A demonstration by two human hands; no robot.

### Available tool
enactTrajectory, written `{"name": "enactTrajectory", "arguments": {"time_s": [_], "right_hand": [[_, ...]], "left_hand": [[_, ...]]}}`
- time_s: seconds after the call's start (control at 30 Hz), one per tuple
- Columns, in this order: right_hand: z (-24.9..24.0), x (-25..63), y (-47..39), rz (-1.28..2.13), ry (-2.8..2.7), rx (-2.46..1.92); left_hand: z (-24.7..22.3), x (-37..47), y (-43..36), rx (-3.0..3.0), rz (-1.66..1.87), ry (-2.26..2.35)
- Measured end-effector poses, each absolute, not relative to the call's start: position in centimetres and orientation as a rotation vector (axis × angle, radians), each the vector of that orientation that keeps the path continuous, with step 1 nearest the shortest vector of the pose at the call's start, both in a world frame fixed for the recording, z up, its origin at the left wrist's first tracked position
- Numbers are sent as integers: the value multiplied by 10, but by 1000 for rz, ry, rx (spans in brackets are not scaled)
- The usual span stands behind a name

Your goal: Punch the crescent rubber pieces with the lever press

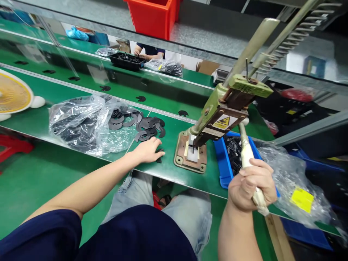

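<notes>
Denim-clad legs are tucking under a green worktable as I am working from afar in a crowded workshop. A hand press is standing near the table's front edge, with a blue bin of dark parts sitting to its right and a clear bag lying to its left, crescent pieces heaping at its mouth. Farther back, a green belt is bearing a spaced row of dark parts; beyond, a red bin is resting on a metal shelf, and a co-worker's arm is showing below it.

My right hand is wrapping its fingers firmly around the press's pale lever handle. My left hand is holding thumb and fingers apart, the thumb lying over a dark piece between the table edge and the heap; whether it is pressing, I am not able to tell.

The handle's long axis is slanting from its round knob beside the press head down toward the body, its loosely wrapped end pointing low and right. The dark piece is lying left of the press base, mostly hidden.
</notes>
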State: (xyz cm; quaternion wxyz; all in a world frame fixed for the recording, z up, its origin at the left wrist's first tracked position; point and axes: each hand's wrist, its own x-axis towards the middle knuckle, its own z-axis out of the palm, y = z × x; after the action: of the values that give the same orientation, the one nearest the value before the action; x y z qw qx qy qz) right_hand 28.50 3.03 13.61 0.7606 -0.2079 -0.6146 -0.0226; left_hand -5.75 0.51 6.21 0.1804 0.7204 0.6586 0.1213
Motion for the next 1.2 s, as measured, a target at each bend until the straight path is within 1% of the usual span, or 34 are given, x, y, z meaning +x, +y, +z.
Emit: {"name": "enactTrajectory", "arguments": {"time_s": [0.07, 0.13, 0.27, 0.4, 0.6, 0.8, 0.97, 1.2], "right_hand": [[136, 285, 30, -43, -1333, -453], [137, 286, 29, -39, -1342, -452], [138, 287, 27, -35, -1378, -453], [138, 287, 27, -41, -1380, -455], [137, 290, 23, -49, -1411, -517], [137, 292, 20, -22, -1432, -542], [135, 290, 22, -36, -1403, -524], [136, 289, 23, -44, -1395, -526]], "left_hand": [[52, -55, -6, 2004, 289, 1861], [45, -48, -11, 1954, 332, 1819], [38, -35, 0, 1694, 557, 1654], [46, -21, 30, 1576, 813, 1549], [66, 13, 79, 1535, 703, 1400], [70, 33, 100, 1662, 630, 1414], [66, 34, 106, 1654, 609, 1400], [52, 31, 110, 1428, 698, 1197]]}}
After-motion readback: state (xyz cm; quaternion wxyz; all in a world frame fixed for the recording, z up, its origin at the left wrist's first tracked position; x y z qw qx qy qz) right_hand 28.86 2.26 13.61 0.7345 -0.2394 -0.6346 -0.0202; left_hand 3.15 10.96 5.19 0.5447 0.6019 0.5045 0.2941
